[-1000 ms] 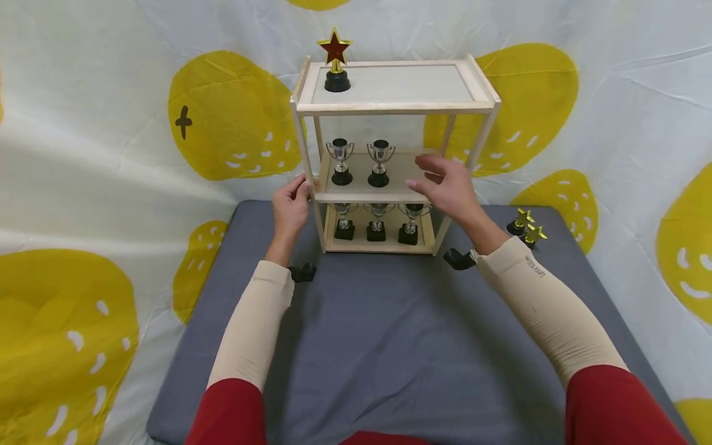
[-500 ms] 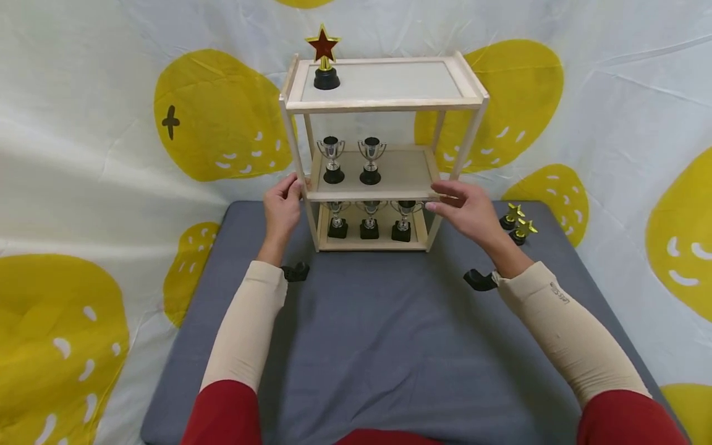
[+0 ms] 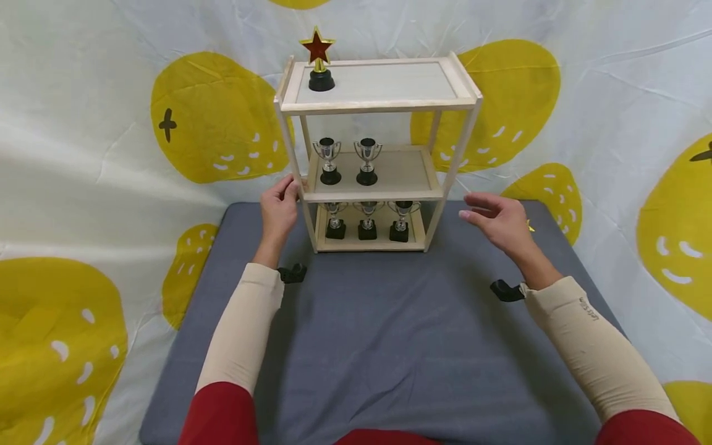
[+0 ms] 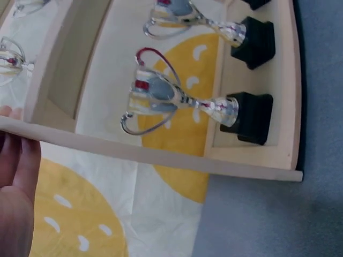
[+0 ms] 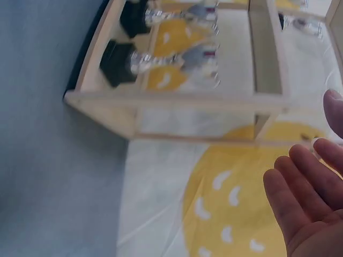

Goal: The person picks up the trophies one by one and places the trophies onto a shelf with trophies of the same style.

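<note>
A small three-tier wooden shelf stands at the back of the grey surface. My left hand grips its left front post at the middle tier; the left wrist view has the fingers curled behind that post. To the right of the shelf, my right hand hovers with nothing in it, thumb and fingers spread apart. Two silver cup trophies, one of them this right-hand cup, stand upright on the middle tier. Below them are three more, including this lower cup. A red-and-gold star trophy occupies the top left.
Behind my right hand a gold star tip peeks out, the rest hidden. The grey padded surface stretches out in front of the shelf. A white curtain with yellow fruit shapes hangs behind and at both sides.
My right hand has withdrawn from the middle tier, past the right post, out to the right, and now covers most of the star trophies there. The left hand keeps its grip on the post.
</note>
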Demonstrator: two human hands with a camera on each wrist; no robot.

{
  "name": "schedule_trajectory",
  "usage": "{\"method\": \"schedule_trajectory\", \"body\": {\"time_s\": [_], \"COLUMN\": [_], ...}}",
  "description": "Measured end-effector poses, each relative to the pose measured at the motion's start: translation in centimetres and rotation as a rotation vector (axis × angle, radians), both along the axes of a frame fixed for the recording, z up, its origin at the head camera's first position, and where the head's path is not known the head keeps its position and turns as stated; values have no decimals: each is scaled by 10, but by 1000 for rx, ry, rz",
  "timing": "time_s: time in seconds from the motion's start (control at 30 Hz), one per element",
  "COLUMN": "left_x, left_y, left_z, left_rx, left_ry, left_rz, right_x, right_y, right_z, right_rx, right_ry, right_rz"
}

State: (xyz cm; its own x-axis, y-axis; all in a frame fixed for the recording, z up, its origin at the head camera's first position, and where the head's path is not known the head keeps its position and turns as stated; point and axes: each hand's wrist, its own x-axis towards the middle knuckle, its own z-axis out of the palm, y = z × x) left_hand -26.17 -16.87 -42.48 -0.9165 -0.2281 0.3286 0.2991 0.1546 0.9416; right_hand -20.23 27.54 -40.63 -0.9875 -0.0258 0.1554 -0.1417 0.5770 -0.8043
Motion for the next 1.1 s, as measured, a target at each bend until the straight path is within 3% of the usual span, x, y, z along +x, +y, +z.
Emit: {"method": "schedule_trajectory", "body": {"time_s": [0.47,0.87,1.1], "left_x": [4,3,-1], "left_y": [-1,-1,-1], "left_z": [0,7,5], "left_rx": [-70,-85,-60], "left_ry": [22,-1,25], "left_rz": [46,64,21], "right_x": [-21,-47,-51], "right_y": [73,120,137], "right_z": [-43,-69,-84], "right_rx": [42,156,194], "right_ry": [-42,-132,-189], "right_rz": [-122,-316,-363]}}
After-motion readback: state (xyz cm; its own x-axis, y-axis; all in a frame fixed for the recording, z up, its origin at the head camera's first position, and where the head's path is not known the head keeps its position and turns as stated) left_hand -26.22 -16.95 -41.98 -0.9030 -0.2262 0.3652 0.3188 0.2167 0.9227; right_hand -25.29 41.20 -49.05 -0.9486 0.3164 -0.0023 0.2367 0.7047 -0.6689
